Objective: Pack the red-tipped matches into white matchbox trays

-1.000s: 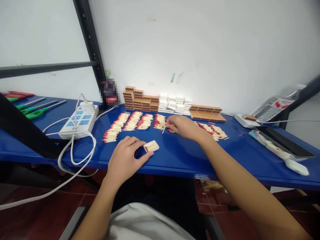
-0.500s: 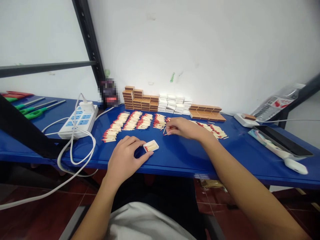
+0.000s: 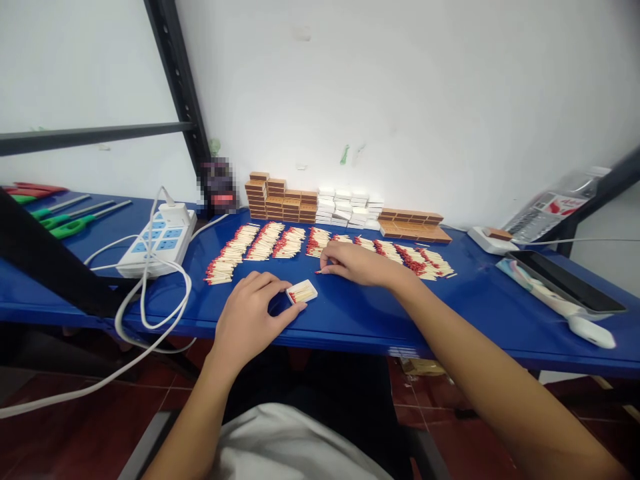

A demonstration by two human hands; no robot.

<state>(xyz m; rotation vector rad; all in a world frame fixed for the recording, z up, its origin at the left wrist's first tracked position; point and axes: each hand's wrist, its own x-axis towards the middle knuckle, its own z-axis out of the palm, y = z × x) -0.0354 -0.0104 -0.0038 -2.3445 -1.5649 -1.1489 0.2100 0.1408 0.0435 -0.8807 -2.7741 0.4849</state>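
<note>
My left hand [image 3: 256, 307] holds a small white matchbox tray [image 3: 311, 289] between thumb and fingers on the table. Several red-tipped matches lie inside it. Just beyond the tray, to its right, my right hand [image 3: 350, 262] pinches a match [image 3: 319, 271], its red tip showing below the fingertips. Rows of loose matches with red heads spread behind both hands, among them a long left row [image 3: 231, 255] and a right row [image 3: 417, 261]. Part of the middle rows is hidden behind my right hand.
Along the wall stand stacked brown matchboxes [image 3: 300, 208] and white trays [image 3: 344, 208]. A white power strip [image 3: 160, 240] with looping cables lies left, near green-handled tools [image 3: 73, 228]. On the right are a phone [image 3: 565, 280], a plastic bottle [image 3: 560, 203] and the blue table's [image 3: 370, 327] front edge.
My right hand has moved left and slightly nearer, away from the match rows toward the tray, with a match in its fingers. My left hand and the tray have stayed put.
</note>
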